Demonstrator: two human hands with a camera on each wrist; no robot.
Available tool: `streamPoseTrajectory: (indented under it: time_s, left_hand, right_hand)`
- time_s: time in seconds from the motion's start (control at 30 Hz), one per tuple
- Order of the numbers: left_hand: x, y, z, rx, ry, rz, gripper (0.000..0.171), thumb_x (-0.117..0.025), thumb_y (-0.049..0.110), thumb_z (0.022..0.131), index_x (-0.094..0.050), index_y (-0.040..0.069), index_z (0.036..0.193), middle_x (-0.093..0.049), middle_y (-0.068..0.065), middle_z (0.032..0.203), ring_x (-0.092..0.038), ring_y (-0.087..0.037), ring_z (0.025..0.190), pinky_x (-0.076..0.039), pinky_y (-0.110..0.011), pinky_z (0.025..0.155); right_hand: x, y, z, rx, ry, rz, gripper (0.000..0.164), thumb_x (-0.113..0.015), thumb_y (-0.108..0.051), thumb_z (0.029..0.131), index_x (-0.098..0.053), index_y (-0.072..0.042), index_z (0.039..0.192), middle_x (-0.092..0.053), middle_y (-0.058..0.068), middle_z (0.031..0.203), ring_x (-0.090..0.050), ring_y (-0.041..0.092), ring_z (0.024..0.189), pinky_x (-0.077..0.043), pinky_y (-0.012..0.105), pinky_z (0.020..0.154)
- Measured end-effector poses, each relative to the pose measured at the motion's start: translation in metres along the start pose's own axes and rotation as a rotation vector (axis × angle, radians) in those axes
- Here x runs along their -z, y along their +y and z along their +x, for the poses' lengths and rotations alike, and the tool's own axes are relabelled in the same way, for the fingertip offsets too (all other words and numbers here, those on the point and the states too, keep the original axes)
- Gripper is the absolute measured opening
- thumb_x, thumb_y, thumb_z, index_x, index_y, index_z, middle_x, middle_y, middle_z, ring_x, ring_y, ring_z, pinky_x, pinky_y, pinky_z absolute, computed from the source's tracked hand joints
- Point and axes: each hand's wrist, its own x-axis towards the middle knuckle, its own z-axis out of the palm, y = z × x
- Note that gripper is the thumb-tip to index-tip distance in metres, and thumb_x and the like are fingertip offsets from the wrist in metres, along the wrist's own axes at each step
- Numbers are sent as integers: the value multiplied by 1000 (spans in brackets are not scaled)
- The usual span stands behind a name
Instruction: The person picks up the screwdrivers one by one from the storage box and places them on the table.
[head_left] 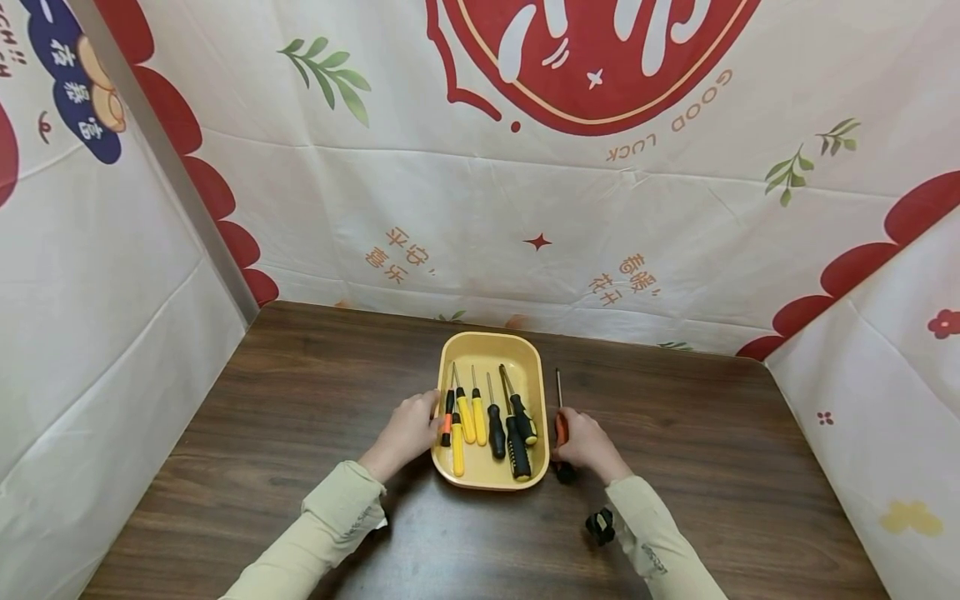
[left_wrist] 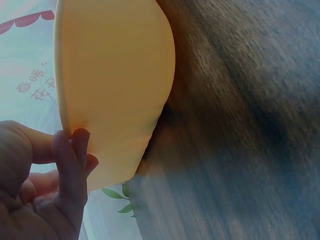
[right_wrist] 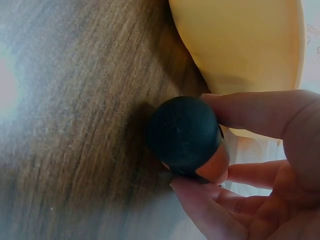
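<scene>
A yellow plastic tray (head_left: 491,337) lies on the wooden table. At its left side my left hand (head_left: 407,429) pinches the rim between thumb and fingers, which the left wrist view shows against the tray's wall (left_wrist: 117,75). Just right of the tray, my right hand (head_left: 587,442) grips a screwdriver by its orange and black handle (right_wrist: 185,137), its metal shaft (head_left: 558,387) pointing away from me. Inside the tray lie several yellow-handled screwdrivers (head_left: 478,417), several black-handled ones (head_left: 497,433) and a slim orange and black one (head_left: 447,427).
The dark wooden table (head_left: 315,375) runs back to a printed white cloth (head_left: 480,208) behind the tray. More cloth hangs at the left (head_left: 90,292) and right (head_left: 885,400) sides of the table. A black device (head_left: 600,527) sits at the right wrist.
</scene>
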Motion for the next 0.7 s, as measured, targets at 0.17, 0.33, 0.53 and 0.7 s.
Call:
streamPoseTrajectory:
  time_s: [0.17, 0.33, 0.53, 0.7]
  left_hand:
    - [0, 0, 0, 0, 1, 3, 39, -63, 6, 82, -54, -7, 117, -62, -20, 97, -59, -28, 85, -49, -41, 71]
    - [0, 0, 0, 10, -7, 6, 39, -63, 7, 82, -53, -7, 118, -61, -20, 98, -59, -28, 86, -49, -40, 71]
    - [-1, -1, 0, 15, -10, 2, 40, -62, 7, 83, -53, -6, 118, -61, -20, 100, -59, -28, 88, -49, -41, 73]
    - [-2, -1, 1, 18, -10, -1, 40, -62, 7, 82, -53, -7, 119, -61, -21, 101, -59, -28, 88, -50, -41, 73]
  right_hand:
    - [-2, 1, 0, 10, 3, -6, 72, -72, -10, 62, -45, 7, 126, -59, 15, 89, -51, 24, 75, -44, 38, 67]
    - [-3, 2, 0, 12, 7, -1, 72, -72, -11, 63, -44, 6, 127, -58, 15, 88, -50, 24, 73, -43, 37, 65]
    - [-2, 1, -1, 5, 2, 6, 74, -74, -12, 63, -43, 5, 128, -57, 14, 86, -50, 24, 72, -43, 37, 64]
    - [4, -2, -3, 10, -2, 1, 70, -72, -15, 67, -44, 4, 128, -59, 18, 97, -54, 27, 82, -46, 41, 73]
